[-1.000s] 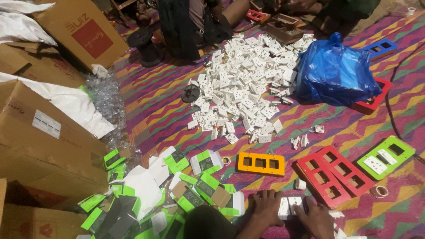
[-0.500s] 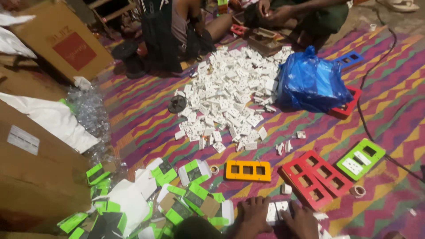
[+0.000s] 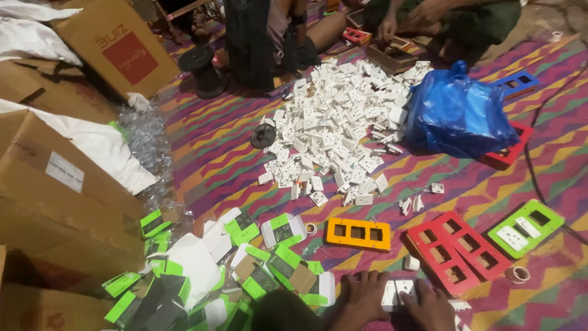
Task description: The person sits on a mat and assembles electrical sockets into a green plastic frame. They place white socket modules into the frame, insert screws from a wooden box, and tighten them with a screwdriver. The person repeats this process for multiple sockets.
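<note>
At the bottom edge of the head view, my left hand (image 3: 362, 297) and my right hand (image 3: 430, 304) press together on a small white socket module (image 3: 398, 292) lying on the striped mat. An orange frame (image 3: 358, 233) with three openings lies just beyond my left hand. Two red frames (image 3: 456, 251) lie beyond my right hand. A green frame (image 3: 525, 228) holding white modules sits to the right. A large heap of white socket modules (image 3: 334, 132) fills the middle of the mat.
A blue plastic bag (image 3: 456, 113) sits beside the heap. Green and white packets (image 3: 245, 263) litter the lower left. Cardboard boxes (image 3: 58, 202) stand at left. Other people's hands (image 3: 392, 27) work at the far edge. A tape roll (image 3: 517, 274) lies at right.
The view has shifted slightly, bringing my hands a little higher into the picture. My hands stay on the white module at the bottom edge. The objects on the mat have not moved.
</note>
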Action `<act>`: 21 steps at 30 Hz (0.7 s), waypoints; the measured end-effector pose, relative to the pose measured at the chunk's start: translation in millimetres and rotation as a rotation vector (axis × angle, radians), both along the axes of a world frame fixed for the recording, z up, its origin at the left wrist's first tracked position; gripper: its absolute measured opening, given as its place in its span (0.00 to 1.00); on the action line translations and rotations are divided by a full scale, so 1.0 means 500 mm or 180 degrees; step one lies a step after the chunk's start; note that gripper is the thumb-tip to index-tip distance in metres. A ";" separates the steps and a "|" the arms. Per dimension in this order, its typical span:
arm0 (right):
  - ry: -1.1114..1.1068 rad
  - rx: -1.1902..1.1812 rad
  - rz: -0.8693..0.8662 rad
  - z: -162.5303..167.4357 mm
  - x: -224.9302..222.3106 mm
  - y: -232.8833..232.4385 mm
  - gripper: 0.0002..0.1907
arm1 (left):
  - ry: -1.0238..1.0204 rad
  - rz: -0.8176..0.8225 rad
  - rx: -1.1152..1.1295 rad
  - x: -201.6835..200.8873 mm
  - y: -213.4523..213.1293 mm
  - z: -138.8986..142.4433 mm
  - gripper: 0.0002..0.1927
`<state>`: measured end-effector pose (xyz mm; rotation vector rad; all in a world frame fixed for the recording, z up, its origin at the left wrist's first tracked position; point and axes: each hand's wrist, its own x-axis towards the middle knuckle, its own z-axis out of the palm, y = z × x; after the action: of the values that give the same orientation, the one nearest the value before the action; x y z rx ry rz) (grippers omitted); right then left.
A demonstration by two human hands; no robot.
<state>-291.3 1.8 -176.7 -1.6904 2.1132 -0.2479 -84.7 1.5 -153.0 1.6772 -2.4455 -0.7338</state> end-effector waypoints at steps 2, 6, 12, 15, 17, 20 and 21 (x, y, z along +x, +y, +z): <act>-0.0043 0.0072 0.0006 -0.004 -0.002 0.001 0.40 | 0.0000 0.0036 0.0020 0.000 0.001 -0.002 0.62; 0.0094 0.0007 0.0062 -0.004 -0.003 -0.004 0.44 | -0.0108 0.0013 0.0043 0.000 0.002 -0.005 0.62; 0.0104 0.0125 0.0066 -0.004 -0.003 -0.003 0.44 | -0.0068 -0.0015 0.0052 0.000 0.002 -0.005 0.62; 0.0069 -0.0028 0.0102 -0.007 -0.003 0.001 0.43 | -0.0059 0.0022 -0.0043 0.000 0.001 -0.003 0.62; 0.0079 -0.0076 0.0117 -0.008 -0.003 0.001 0.43 | -0.0083 0.0003 0.0051 -0.001 -0.001 -0.001 0.63; 0.0116 -0.0020 0.0100 -0.007 -0.002 -0.002 0.43 | -0.0103 -0.0013 0.0195 -0.002 -0.003 0.003 0.63; 0.0135 0.0028 0.0095 -0.006 -0.001 -0.002 0.43 | -0.0111 -0.0020 0.0241 -0.002 -0.004 0.004 0.63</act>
<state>-291.9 0.6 -179.7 -1.7353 2.1146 -0.1951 -85.6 -0.4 -151.0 1.7234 -2.4774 -0.8147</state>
